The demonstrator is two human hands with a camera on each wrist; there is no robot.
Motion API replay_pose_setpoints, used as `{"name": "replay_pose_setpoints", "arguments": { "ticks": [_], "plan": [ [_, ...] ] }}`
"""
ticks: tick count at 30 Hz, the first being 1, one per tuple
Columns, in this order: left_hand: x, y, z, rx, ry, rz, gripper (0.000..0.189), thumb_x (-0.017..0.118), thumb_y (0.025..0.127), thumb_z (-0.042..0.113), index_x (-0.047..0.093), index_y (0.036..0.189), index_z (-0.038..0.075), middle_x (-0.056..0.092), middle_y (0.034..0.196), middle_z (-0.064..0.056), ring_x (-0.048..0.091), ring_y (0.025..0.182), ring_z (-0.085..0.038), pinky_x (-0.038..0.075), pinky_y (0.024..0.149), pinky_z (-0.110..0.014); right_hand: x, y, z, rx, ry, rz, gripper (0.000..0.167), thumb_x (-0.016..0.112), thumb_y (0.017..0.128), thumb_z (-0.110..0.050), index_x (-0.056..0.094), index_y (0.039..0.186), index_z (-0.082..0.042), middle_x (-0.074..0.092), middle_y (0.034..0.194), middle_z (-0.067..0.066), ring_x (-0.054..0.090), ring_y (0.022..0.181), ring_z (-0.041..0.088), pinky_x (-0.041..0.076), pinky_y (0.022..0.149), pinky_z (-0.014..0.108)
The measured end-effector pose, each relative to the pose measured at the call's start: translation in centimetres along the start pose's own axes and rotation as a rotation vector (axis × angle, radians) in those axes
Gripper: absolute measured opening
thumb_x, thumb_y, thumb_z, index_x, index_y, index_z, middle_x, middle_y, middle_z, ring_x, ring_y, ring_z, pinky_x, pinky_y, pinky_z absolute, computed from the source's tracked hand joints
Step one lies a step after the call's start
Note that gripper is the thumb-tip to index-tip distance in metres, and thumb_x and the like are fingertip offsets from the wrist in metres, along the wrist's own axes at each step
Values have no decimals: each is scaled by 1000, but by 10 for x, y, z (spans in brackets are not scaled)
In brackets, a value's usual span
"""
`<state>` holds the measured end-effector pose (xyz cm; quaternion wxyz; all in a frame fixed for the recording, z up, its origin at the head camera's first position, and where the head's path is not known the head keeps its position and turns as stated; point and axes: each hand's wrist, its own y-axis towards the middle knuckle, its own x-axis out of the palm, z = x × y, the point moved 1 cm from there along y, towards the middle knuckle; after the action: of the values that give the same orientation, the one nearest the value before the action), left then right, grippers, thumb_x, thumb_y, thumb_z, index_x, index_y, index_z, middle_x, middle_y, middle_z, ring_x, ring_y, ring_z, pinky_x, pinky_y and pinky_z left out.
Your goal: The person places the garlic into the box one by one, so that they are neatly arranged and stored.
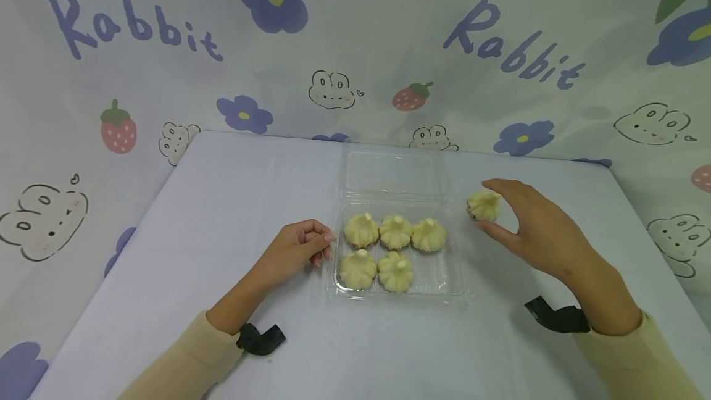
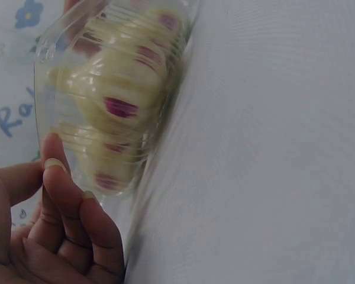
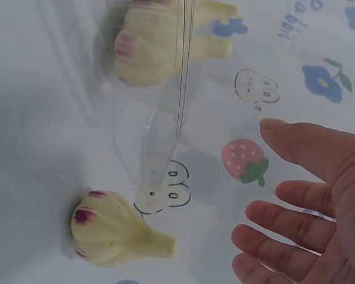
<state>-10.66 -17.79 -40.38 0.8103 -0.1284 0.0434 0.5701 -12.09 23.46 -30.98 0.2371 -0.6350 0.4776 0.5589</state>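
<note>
A clear plastic clamshell container (image 1: 439, 276) lies with its lid (image 1: 394, 171) folded back. Inside it, garlic bulbs (image 1: 395, 232) sit stem up, three in the back row and two in front; the front right spot holds none. My left hand (image 1: 297, 249) pinches the container's left rim between thumb and fingers. A single garlic bulb (image 3: 115, 228), pale with purple streaks, stands on the table to the right of the container. Above it, my right hand (image 1: 541, 227) has thumb and fingers spread on either side, apart from the bulb in the right wrist view.
A white cloth covers the table (image 1: 239, 184). Behind it hangs a curtain (image 1: 366, 36) printed with rabbits, strawberries, flowers and lettering. Black bands (image 1: 261, 339) cross both wrists by the beige sleeves (image 1: 183, 357).
</note>
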Motion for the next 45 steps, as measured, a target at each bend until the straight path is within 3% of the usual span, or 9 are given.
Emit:
{"name": "replay_pose_setpoints", "arguments": {
  "ticks": [29, 38, 45],
  "plan": [
    [-1, 0, 0, 2, -12, -3, 22, 61, 107, 21, 67, 110, 0, 71, 84, -9, 58, 68, -17, 47, 61, -25, 24, 12, 56, 120, 95, -119, 71, 84, 91, -21, 50, 146, 8, 54, 144, 31, 52, 128, 52, 42, 102, 68],
    [-1, 0, 1, 5, -28, -8, 22, 62, 107, 21, 67, 110, 0, 70, 84, -11, 57, 67, -16, 47, 61, -25, 41, 17, 73, 242, 142, -265, 82, 79, 96, -37, 40, 154, 7, 44, 153, 31, 39, 141, 53, 33, 110, 69],
    [-1, 0, 1, 0, -29, -8, 22, 62, 107, 20, 67, 110, -1, 70, 84, -13, 57, 67, -16, 47, 61, -25, 49, 17, 75, 254, 170, -246, 77, 80, 94, -26, 42, 152, 7, 47, 151, 31, 46, 135, 52, 38, 108, 68]
  ]
}}
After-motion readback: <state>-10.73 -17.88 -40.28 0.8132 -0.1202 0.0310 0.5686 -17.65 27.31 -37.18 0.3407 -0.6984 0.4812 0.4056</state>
